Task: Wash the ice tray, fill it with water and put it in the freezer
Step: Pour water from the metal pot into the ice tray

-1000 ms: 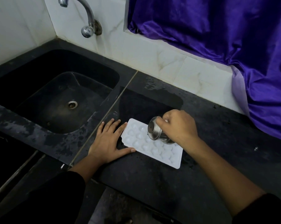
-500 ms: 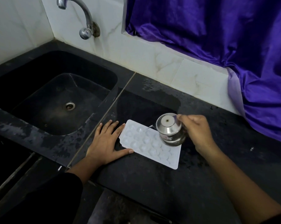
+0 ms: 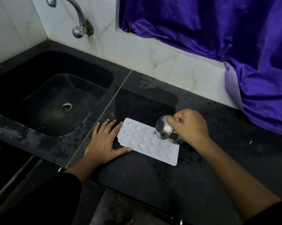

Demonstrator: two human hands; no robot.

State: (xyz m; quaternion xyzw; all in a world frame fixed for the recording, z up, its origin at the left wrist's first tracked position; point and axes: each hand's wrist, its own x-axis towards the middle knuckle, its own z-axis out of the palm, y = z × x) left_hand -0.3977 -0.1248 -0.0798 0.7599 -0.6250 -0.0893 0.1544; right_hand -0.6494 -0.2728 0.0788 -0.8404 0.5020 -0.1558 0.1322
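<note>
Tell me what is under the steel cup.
The white ice tray, flat on the black counter. The steel cup, gripped by the right hand, hides the tray's far right corner, so the cells there cannot be seen.

Before me: black stone table (image 3: 153,184), black sink (image 3: 39,111) left, white marble wall (image 3: 153,59), purple curtain (image 3: 218,38), dim light.

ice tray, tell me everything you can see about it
The ice tray is white, thin and plastic-looking, a rounded-corner rectangle with rows of small round cavities. It lies flat, diagonally, on the wet black counter right of the sink. The left hand lies flat at its left end, thumb along the near edge. The right hand holds a small steel pot tipped over its far side. Whether the cavities hold water cannot be told.
</note>
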